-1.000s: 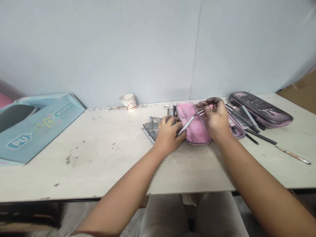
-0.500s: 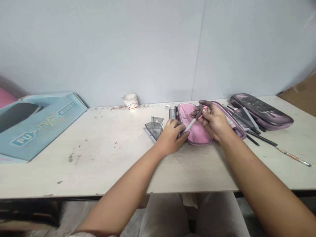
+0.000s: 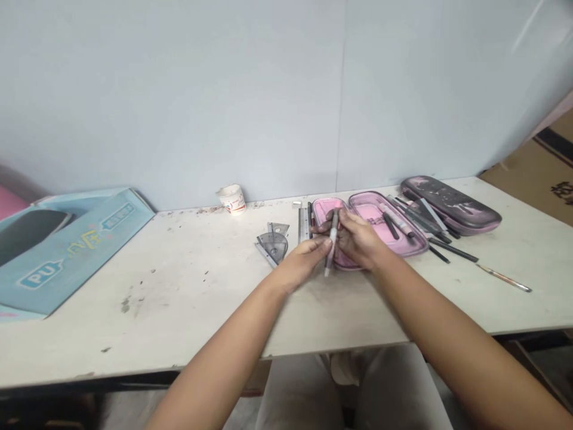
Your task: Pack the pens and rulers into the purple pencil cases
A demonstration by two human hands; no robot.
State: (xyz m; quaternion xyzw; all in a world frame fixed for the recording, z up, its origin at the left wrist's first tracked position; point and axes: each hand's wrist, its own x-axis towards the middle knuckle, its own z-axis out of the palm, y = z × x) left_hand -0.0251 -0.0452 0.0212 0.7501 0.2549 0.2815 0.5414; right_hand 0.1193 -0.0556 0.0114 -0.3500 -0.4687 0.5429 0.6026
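Note:
A slim pen [image 3: 332, 243] with a dark upper end and a pale lower end points towards me. My left hand [image 3: 308, 255] has its thumb pressed on the pen's shaft. My right hand [image 3: 356, 236] is closed round the same pen from the other side, its smudged fingers close to the dark end. Both hands are over an open pink pencil case [image 3: 373, 200] and cover much of its left half. A black pen [image 3: 390, 226] and a pale pink marker [image 3: 400, 221] lie in the right half.
Left of the case are a ruler [image 3: 303, 224], a protractor [image 3: 274, 245] and a small eraser [image 3: 296, 204]. A paper cup [image 3: 233, 200] stands by the wall. Rightward are a closed dark pencil case [image 3: 452, 206], several black pens and a brush [image 3: 504, 278]. A blue box [image 3: 80, 251] lies left.
My hands have come together, and the pen has swung from slanting to nearly straight towards me. My right hand has moved left, uncovering the case's right half. The view has shifted slightly.

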